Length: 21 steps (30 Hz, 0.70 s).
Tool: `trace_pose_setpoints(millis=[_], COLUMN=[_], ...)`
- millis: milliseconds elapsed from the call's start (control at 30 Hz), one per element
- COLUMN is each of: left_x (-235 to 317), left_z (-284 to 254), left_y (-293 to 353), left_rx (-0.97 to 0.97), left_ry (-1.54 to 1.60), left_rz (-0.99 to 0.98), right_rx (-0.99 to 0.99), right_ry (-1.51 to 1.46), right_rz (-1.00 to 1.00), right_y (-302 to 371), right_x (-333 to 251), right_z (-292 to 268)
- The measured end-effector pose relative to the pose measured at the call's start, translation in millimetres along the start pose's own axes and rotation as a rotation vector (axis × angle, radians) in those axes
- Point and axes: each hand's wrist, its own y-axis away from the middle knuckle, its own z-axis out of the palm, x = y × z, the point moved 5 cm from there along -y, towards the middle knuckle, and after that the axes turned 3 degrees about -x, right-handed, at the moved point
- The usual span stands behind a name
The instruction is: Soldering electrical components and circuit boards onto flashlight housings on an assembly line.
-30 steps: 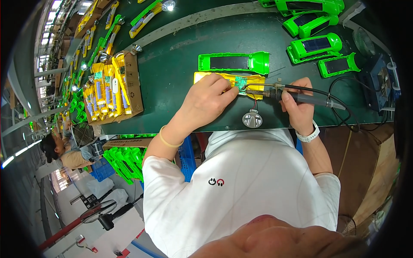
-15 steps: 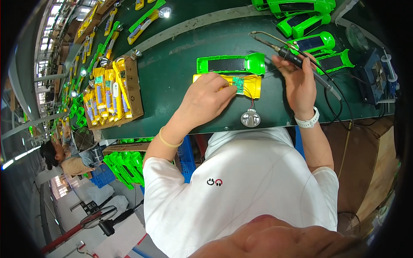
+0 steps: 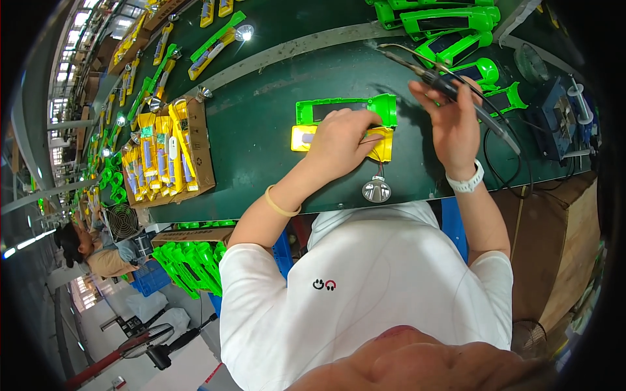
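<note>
My right hand (image 3: 454, 127) is wrapped around a soldering iron (image 3: 438, 79), its tip raised and pointing to the far left, above the table. My left hand (image 3: 342, 144) lies across a yellow battery module (image 3: 302, 138) and reaches to a green plastic housing (image 3: 306, 112) with a dark panel, just beyond it. Its thumb and forefinger curl together near the housing's right end; what they pinch is too small to make out. Thin wires run from the module to a round silver lamp reflector (image 3: 376, 189) at the table's near edge.
A cardboard box (image 3: 204, 146) of yellow modules stands to the left. Green housings (image 3: 450, 21) are piled at the far right, near a blue device (image 3: 548, 120) and a solder spool (image 3: 579, 104). Lit lamp assemblies (image 3: 212, 55) lie beyond a raised strip. A co-worker (image 3: 107, 257) sits far left.
My left hand has shifted right and away from me, from the module's board toward the green housing's right end. My right hand keeps the soldering iron raised. The whole view has shifted slightly.
</note>
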Motion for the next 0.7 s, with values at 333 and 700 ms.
trace_pose_setpoints(millis=[333,700], left_x=[-19,-15], left_z=[-16,-16], left_y=[10,-2], left_rx=[0.166,-0.011], left_ry=[-0.087,-0.198], left_rz=[0.027,0.008], right_rx=[0.15,-0.015], right_ry=[0.219,0.512], right_rz=[0.181,0.173], right_y=[17,44], right_x=[7,8], right_z=[-13,-23])
